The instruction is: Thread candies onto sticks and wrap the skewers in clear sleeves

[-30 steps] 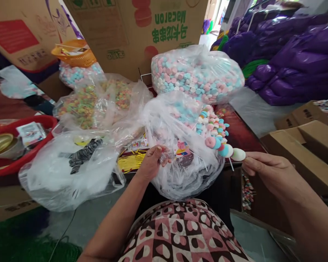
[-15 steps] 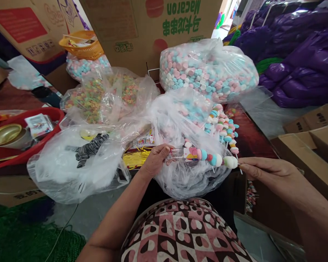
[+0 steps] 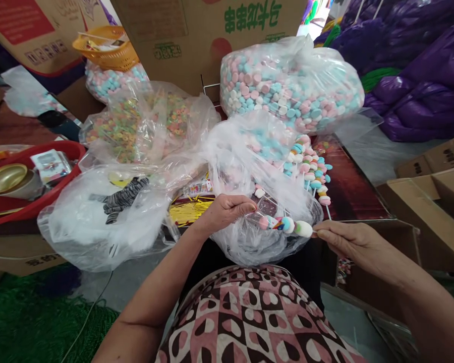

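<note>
A marshmallow skewer (image 3: 303, 229) in pink, blue, white and pale green spans the gap between my hands. My right hand (image 3: 353, 244) pinches its stick end. At the other end my left hand (image 3: 227, 212) grips a clear printed wrapper (image 3: 277, 223), which is around part of the skewer; how far it reaches is hard to see. Just below and behind lies a crumpled clear bag (image 3: 245, 244). Finished-looking skewers (image 3: 312, 174) are piled beyond my right hand. Yellow twist ties (image 3: 189, 210) lie left of my left hand, beside a stack of printed wrappers (image 3: 196, 188).
A big bag of marshmallows (image 3: 283, 91) stands at the back, with a bag of gummy rings (image 3: 117, 131) to its left. Far left is a red basin (image 3: 70, 184). A striped grey cloth item (image 3: 125, 197) rests on white plastic. Open cardboard boxes (image 3: 431, 191) stand at right.
The skewer has gone into the printed wrapper, which now covers part of the marshmallows. My right hand has moved left and slightly down, and my left hand slightly right, closing the gap.
</note>
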Demonstrator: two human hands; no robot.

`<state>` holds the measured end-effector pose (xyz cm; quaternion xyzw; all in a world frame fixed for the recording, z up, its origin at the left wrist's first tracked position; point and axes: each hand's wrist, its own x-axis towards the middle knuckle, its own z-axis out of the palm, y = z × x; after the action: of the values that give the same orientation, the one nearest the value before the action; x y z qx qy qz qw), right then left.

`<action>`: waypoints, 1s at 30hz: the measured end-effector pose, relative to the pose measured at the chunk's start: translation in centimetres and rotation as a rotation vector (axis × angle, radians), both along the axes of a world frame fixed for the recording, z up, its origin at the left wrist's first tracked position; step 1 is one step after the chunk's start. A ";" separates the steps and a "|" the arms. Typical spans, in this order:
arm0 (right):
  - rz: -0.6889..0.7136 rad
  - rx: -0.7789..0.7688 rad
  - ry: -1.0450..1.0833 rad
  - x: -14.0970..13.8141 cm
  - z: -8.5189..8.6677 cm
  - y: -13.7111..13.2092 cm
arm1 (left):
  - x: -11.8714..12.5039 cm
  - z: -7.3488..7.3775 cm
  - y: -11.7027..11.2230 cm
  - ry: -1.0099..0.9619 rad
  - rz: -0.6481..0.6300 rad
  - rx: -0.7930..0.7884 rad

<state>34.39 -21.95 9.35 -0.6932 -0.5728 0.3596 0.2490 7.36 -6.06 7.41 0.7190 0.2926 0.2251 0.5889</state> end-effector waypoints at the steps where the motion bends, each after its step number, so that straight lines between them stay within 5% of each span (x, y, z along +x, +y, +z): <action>1: 0.023 -0.020 0.047 -0.2 0.0 0.1 | 0.1 0.0 0.0 -0.007 -0.008 -0.005; 7: 0.032 -0.017 0.122 -0.8 -0.4 0.4 | 0.3 -0.2 0.4 -0.098 0.036 -0.034; 13: -0.205 0.088 0.176 -0.5 -1.9 0.5 | 0.5 -0.2 0.3 -0.136 0.215 0.015; 17: -0.263 0.087 0.239 -0.8 -1.9 0.6 | 0.3 -0.4 0.4 -0.176 0.200 0.063; 23: -0.134 0.039 0.191 -0.7 -1.4 0.6 | -0.5 -0.6 1.5 -0.172 0.051 0.171; 30: -0.041 -0.062 0.215 -1.7 -1.1 0.5 | -0.4 -0.5 1.8 -0.171 0.057 0.254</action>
<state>32.74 -21.48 8.22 -0.6696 -0.5171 0.4443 0.2947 7.01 -4.27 6.87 0.7573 0.2306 0.3374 0.5094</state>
